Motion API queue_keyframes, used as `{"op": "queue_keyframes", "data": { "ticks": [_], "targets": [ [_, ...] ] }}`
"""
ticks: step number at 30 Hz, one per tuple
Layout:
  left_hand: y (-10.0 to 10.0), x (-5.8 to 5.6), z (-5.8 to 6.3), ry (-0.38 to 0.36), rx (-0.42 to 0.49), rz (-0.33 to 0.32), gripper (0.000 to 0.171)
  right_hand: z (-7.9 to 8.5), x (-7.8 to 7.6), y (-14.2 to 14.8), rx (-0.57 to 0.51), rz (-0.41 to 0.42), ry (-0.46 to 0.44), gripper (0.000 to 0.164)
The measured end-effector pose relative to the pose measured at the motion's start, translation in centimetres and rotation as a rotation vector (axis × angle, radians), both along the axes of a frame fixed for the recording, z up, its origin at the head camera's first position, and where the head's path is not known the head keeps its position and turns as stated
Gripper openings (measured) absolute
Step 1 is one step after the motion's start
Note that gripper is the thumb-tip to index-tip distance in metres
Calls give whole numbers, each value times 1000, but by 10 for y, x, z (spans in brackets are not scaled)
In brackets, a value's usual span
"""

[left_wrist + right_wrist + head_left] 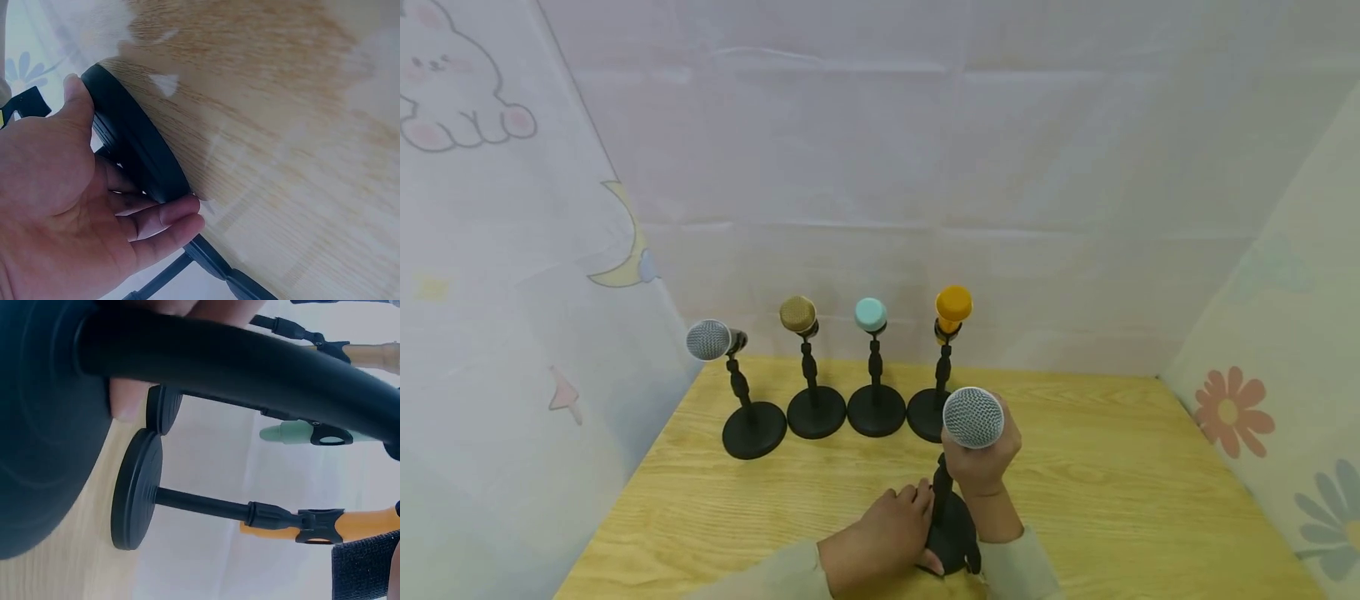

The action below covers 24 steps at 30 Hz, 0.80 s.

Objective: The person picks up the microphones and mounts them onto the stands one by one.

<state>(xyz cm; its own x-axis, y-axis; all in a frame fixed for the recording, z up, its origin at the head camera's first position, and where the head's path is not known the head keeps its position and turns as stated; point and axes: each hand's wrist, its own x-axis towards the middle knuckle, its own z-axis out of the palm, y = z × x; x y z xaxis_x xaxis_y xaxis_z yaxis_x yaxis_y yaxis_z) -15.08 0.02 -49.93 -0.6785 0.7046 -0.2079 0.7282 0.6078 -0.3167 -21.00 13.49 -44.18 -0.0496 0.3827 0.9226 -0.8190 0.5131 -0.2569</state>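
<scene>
A microphone with a silver mesh head [973,418] is at the front, right of the table's middle, over a black desk stand [953,533]. My right hand [987,465] grips the microphone's body just below the mesh and hides most of it. Low down, my left hand [886,533] holds the stand's round base by its rim. In the left wrist view, the thumb and fingers bracket that base [134,134]. The stand's pole [244,365] crosses the right wrist view, close to the camera.
Behind stand several microphones on round black stands: a silver-headed one [708,340], a gold one [798,314], a mint one [871,314] and an orange one [954,304]. The orange one's base [923,417] is close behind my right hand. Patterned sheets surround the wooden table [1112,483].
</scene>
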Motion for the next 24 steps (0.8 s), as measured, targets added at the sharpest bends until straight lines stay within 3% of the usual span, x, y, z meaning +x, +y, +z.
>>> {"op": "queue_keyframes", "data": {
  "ticks": [7, 12, 17, 24],
  "targets": [
    [-3, 2, 1, 27, 31, -16, 92, -2, -1, -2, -63, 10, 8, 39],
    [-2, 1, 0, 33, 17, -10, 93, 6, -1, -3, -21, 14, 58, 43],
    [-1, 0, -1, 15, 13, 20, 94, 5, 0, -3, -14, -70, 3, 31],
    [-1, 1, -4, 30, 20, 7, 94, 8, -1, 2, 72, -42, -12, 31]
  ]
}}
